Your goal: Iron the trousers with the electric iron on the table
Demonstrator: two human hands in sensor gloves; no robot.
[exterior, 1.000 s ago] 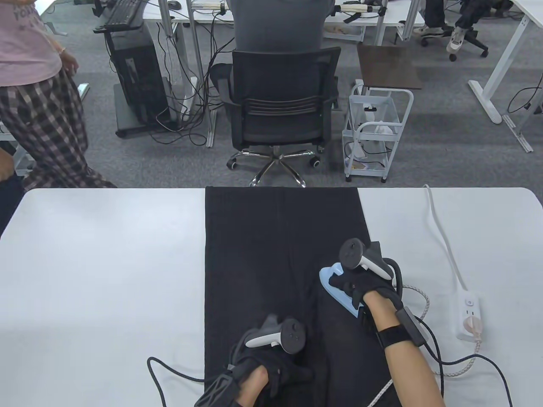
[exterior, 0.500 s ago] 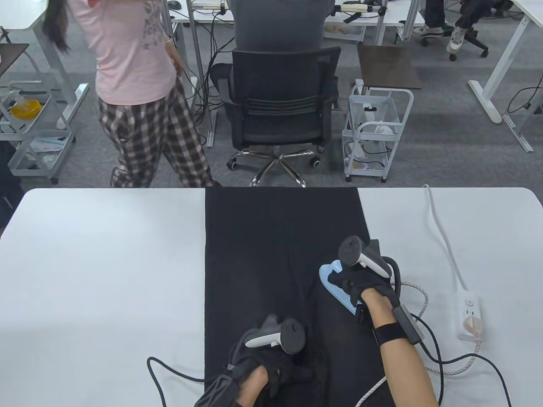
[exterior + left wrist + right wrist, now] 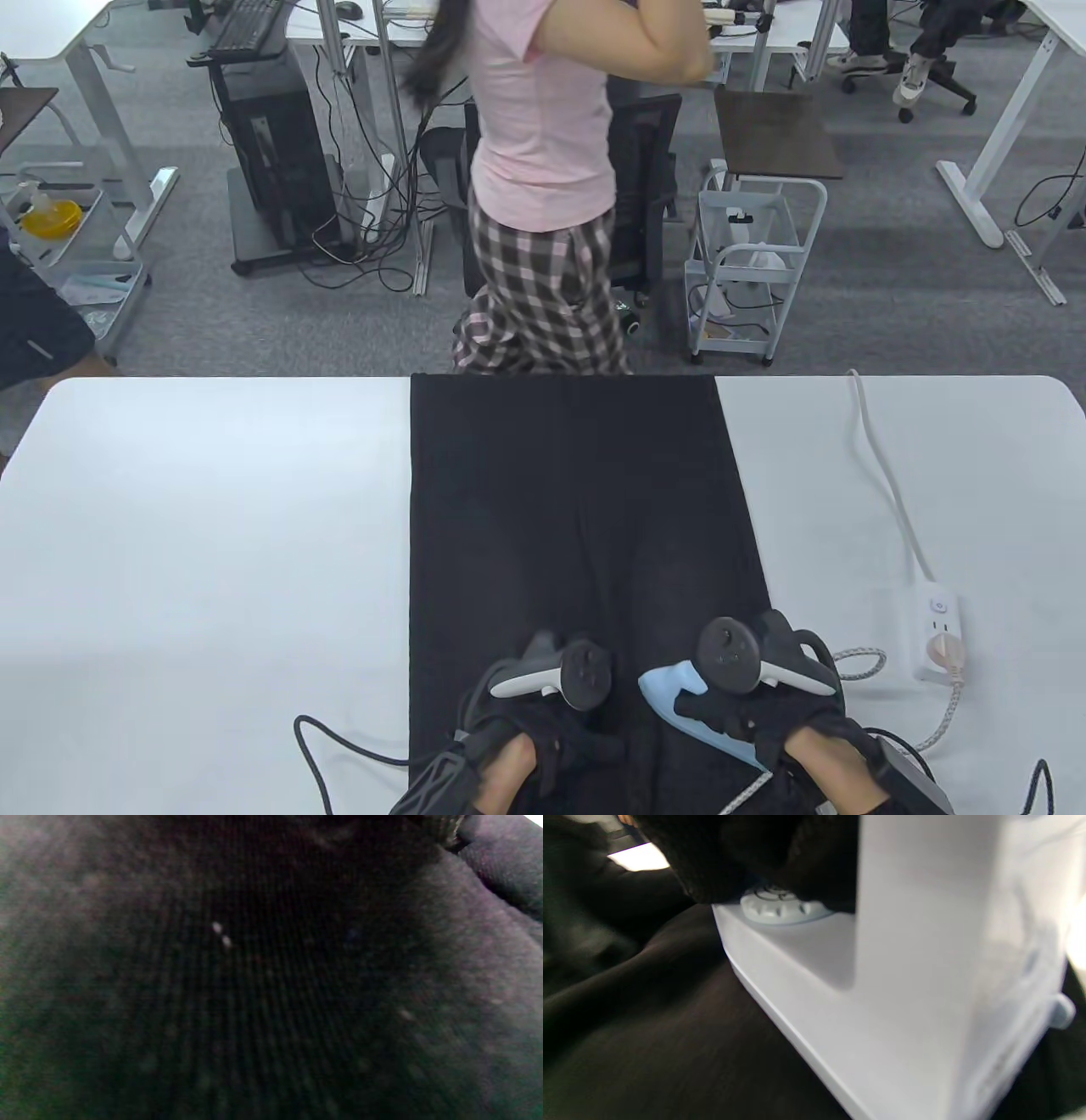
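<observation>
Firmly, right hand [image 3: 747, 717] grips iron [image 3: 670, 692]; left hand [image 3: 551, 739] presses trousers [image 3: 551, 509].

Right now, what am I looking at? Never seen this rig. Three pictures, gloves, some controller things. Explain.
No robot: a person's two gloved hands, each with a tracker strapped on its back. The table view looks down from above; the other two come from wrist cameras. Black trousers lie flat down the middle of a white table. The right hand grips a light blue electric iron sitting on the trousers; the right wrist view shows its white body up close. The left hand rests on the cloth, so its wrist camera sees only dark fabric. A white power strip lies at the right.
</observation>
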